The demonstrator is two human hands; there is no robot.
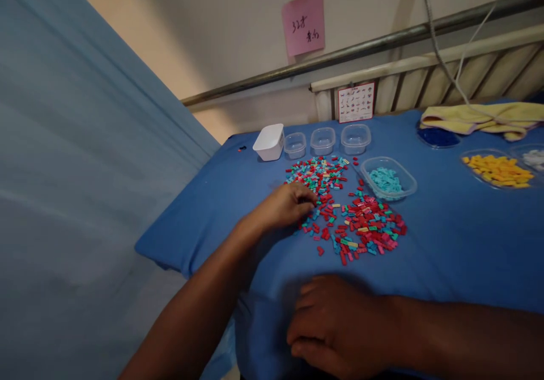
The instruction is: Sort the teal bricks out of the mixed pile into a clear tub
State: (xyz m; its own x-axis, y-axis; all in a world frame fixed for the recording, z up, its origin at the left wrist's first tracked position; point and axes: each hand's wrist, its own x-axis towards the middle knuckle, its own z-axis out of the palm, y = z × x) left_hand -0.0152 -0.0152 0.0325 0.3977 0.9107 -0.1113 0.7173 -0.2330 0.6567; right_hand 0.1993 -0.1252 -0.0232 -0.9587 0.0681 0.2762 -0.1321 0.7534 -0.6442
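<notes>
My left hand [293, 203] reaches to the left edge of a mixed pile of small plastic bricks [318, 173]. Its fingers curl down in a pinch among the pieces; what they hold, if anything, is hidden. Closer to me, my right hand [331, 326] is at the table's near edge, palm down with the fingers folded in, and I cannot see inside it. Beyond it lies a second heap of mostly red bricks [369, 221], with some turquoise, green, pink and cream pieces mixed in.
A clear tub [411, 186] holds turquoise bricks. Behind the piles stand a white container [269, 143] and three clear tubs [323, 142]. At right are a tray of yellow bricks [497, 170] and a yellow cloth [480, 118]. A light blue curtain [85, 142] hangs at left.
</notes>
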